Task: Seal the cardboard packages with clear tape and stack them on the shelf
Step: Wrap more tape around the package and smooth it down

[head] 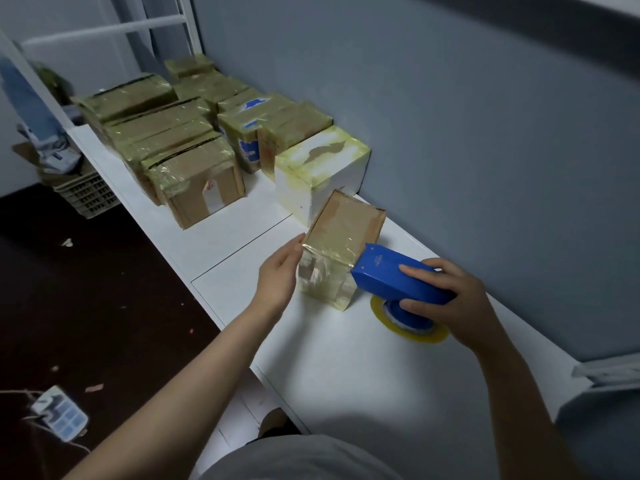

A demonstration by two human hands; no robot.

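A small cardboard package (343, 230) stands on the white shelf (346, 368), its near end wrapped in shiny clear tape. My left hand (280, 275) rests flat against the package's left side, fingers straight. My right hand (450, 303) grips a blue tape dispenser (398, 278), whose nose touches the package's right side. The yellowish tape roll (408, 327) sits under the dispenser, low over the shelf.
Several taped cardboard packages (166, 140) and a white taped box (322, 171) crowd the shelf's far end, against the grey wall (485, 133). A plastic crate (86, 195) and a power strip (59, 414) lie on the dark floor to the left.
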